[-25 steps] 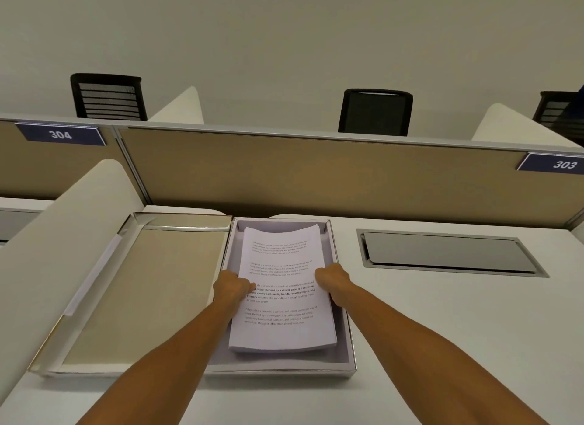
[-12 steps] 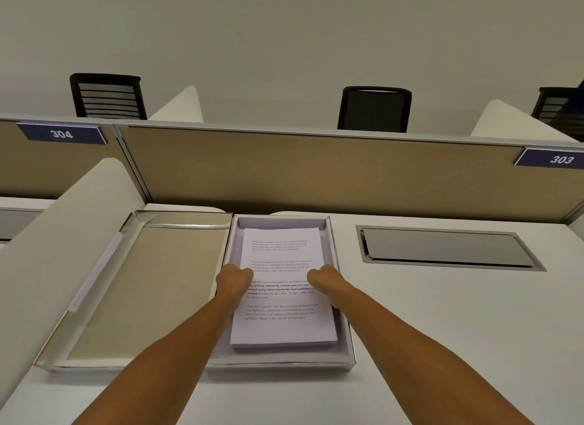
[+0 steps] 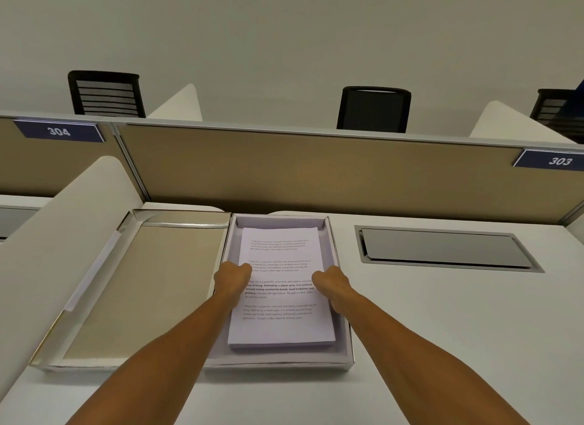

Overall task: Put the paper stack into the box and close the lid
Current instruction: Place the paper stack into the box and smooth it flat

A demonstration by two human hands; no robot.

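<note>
Paper stack [image 3: 278, 329] is down inside the box [image 3: 346, 345], lying flat w/ its long axis running away from me, near short edge close to the box's front wall, a strip of box floor showing on every side. Top sheet is white w/ four blocks of small print, edges of the stack squared up — no sheets fanning out that I can see.

My left hand [image 3: 232, 277] sits at the stack's left edge, right hand [image 3: 330, 282] at its right edge, both about halfway along the length. Both look curled, knuckles toward me, fingers tucked at or under the paper's sides; whether they're pinching the stack or only resting against it I can't tell from here.

What the next move turns on, as I read it: the lid [image 3: 126, 292] lies open flat to the left of the box, joined along the box's left wall, its long axis parallel to the stack's. So it has to swing over from left to right. Left hand is the nearer one — the lid's hinge side is just beside it, while the free outer edge is well over toward the white divider [image 3: 47, 235]. Right hand is on the far side of the box from it.

Box sits on the white desk [image 3: 442, 329], grey cable hatch [image 3: 442, 249] off to its right, clear of the lid's swing.
</note>
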